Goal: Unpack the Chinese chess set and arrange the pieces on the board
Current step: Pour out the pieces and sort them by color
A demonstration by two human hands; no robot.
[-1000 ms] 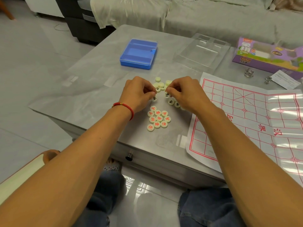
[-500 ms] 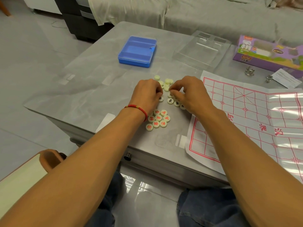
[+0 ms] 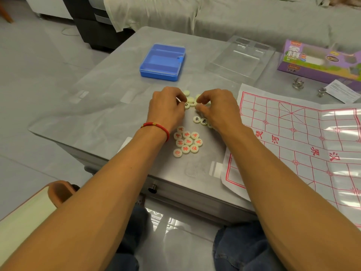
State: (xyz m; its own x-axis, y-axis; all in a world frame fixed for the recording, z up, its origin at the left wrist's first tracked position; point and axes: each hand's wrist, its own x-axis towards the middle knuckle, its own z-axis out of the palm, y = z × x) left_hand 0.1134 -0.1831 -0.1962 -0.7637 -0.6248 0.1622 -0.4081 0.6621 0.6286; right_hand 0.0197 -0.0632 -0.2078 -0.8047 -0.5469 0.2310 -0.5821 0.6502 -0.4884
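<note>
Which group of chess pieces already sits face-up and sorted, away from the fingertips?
The red-character pieces, clustered near the table's front edge beside the left wrist. The loose pieces between both hands' fingertips are mixed, several showing blank backs.

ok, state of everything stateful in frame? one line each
blue case: closed, on table
clear tray: empty
board sheet: unfolded flat, no pieces on it
red pieces: clustered, face up
left hand: fingers curled at the pieces
right hand: fingers curled at the pieces
</note>
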